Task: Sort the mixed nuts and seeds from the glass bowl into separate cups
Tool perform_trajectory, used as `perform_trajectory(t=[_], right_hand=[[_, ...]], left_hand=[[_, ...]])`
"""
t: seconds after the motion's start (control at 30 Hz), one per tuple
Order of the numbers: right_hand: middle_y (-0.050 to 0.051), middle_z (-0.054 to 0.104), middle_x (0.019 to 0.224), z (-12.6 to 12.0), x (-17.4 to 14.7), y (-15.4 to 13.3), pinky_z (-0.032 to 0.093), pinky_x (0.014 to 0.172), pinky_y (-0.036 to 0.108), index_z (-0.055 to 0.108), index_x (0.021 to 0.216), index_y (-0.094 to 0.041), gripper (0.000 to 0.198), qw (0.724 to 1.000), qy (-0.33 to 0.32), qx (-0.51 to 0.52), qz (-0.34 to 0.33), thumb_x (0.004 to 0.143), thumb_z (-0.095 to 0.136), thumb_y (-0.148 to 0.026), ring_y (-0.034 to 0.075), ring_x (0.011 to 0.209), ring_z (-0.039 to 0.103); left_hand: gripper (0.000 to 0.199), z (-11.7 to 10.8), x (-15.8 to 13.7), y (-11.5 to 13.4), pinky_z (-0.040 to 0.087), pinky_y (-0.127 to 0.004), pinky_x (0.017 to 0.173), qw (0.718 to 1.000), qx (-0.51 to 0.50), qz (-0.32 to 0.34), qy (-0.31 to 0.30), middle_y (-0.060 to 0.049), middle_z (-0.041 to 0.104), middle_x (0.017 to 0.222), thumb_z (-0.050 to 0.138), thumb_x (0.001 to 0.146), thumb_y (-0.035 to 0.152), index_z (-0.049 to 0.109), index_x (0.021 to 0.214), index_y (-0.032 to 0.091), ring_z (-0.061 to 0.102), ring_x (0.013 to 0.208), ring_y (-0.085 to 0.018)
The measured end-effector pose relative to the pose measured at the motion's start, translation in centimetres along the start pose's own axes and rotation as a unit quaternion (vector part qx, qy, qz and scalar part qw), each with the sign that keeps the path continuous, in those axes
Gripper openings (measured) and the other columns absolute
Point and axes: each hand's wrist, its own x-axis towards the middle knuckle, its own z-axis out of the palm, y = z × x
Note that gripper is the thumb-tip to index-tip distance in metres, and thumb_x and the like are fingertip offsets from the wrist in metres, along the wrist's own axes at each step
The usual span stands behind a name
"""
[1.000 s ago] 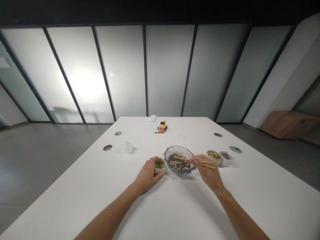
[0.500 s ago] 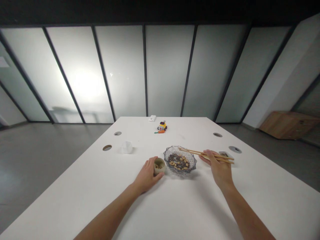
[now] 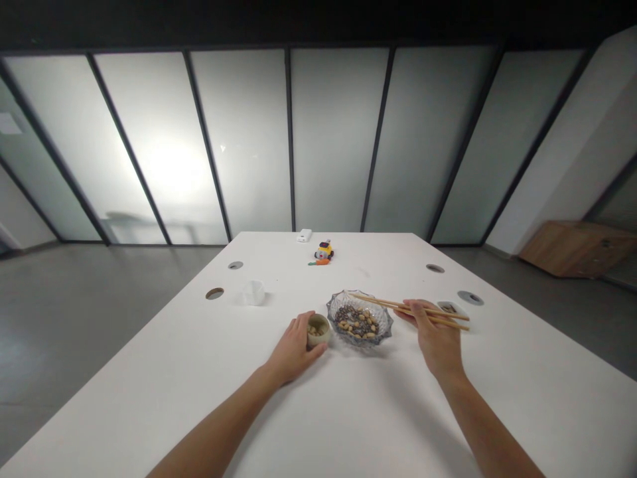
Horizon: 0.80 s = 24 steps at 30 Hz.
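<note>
My left hand (image 3: 294, 348) is wrapped around a small beige cup (image 3: 319, 340) standing on the table, with a few pale nut-like pieces at its bottom. Just right of it sits a scalloped clear glass bowl (image 3: 383, 337), holding many small dark beans and larger tan nuts (image 3: 355, 325). Over the bowl's right side reach wooden chopsticks (image 3: 388, 303), gripped by my right hand (image 3: 432, 335). Their tips are above the far part of the bowl, and I see nothing pinched between them. Behind my right hand, a small white dish (image 3: 458, 308) with brownish pieces is partly hidden.
A translucent plastic container (image 3: 253, 293) stands to the left on the white table (image 3: 149, 392). Farther off are a yellow toy car (image 3: 324, 250), an orange toy carrot (image 3: 321, 262) and a white box-like object (image 3: 304, 235). Round holes (image 3: 215, 293) pierce the tabletop near both sides.
The chopstick tips have shifted slightly left over the bowl, with my right hand nearly in place. My left hand stays around the cup. The whole view has drifted very slightly.
</note>
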Motion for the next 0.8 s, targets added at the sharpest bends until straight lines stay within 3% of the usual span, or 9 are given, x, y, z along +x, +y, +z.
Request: perform_trajectory(t=[0.07,0.17,0.27,0.53,0.8], right_hand=[[0.009,0.078,0.090,-0.4,0.2,0.2,0.070,0.078,0.049,0.079,0.084,-0.019,0.051,0.995,-0.014,-0.085,-0.042,0.087,0.076,-0.070,0.026,0.079,0.078],[0.010,0.079,0.086,-0.8,0.3,0.3,0.065,0.079,0.047,0.079,0.081,-0.022,0.054,0.966,-0.050,-0.215,-0.134,0.095,0.064,-0.072,0.027,0.082,0.076],[0.009,0.080,0.082,-0.6,0.0,0.3,0.060,0.081,0.046,0.079,0.080,-0.024,0.054,0.940,-0.077,-0.273,-0.190,0.100,0.059,-0.069,0.028,0.082,0.075],[0.008,0.082,0.087,0.2,-1.0,0.3,0.060,0.077,0.041,0.081,0.086,-0.025,0.048,0.938,-0.144,-0.247,-0.194,0.101,0.061,-0.066,0.026,0.081,0.076],[0.008,0.080,0.086,0.3,-1.0,0.3,0.061,0.076,0.041,0.080,0.084,-0.025,0.050,0.942,-0.139,-0.245,-0.183,0.100,0.061,-0.068,0.026,0.081,0.076]], left_hand=[[0.068,0.0,0.0,0.0,0.045,-0.057,0.119,1.000,-0.002,0.002,0.002,-0.017,0.060,0.148,0.075,0.091,0.032,0.046,0.152,0.023,0.058,0.136,-0.035],[0.067,0.1,0.0,0.0,0.045,-0.056,0.120,1.000,-0.004,0.004,0.007,-0.017,0.060,0.150,0.075,0.091,0.032,0.047,0.152,0.023,0.058,0.137,-0.035],[0.067,0.1,0.0,0.0,0.045,-0.056,0.120,1.000,-0.004,-0.001,0.003,-0.017,0.060,0.150,0.075,0.091,0.031,0.047,0.151,0.023,0.057,0.138,-0.036],[0.067,0.0,0.0,0.1,0.044,-0.056,0.121,1.000,-0.002,-0.004,0.002,-0.018,0.059,0.151,0.076,0.090,0.031,0.047,0.150,0.022,0.057,0.140,-0.035],[0.067,0.0,0.0,0.0,0.045,-0.056,0.120,1.000,-0.003,0.001,0.003,-0.017,0.060,0.150,0.075,0.090,0.031,0.048,0.150,0.023,0.058,0.137,-0.036]])
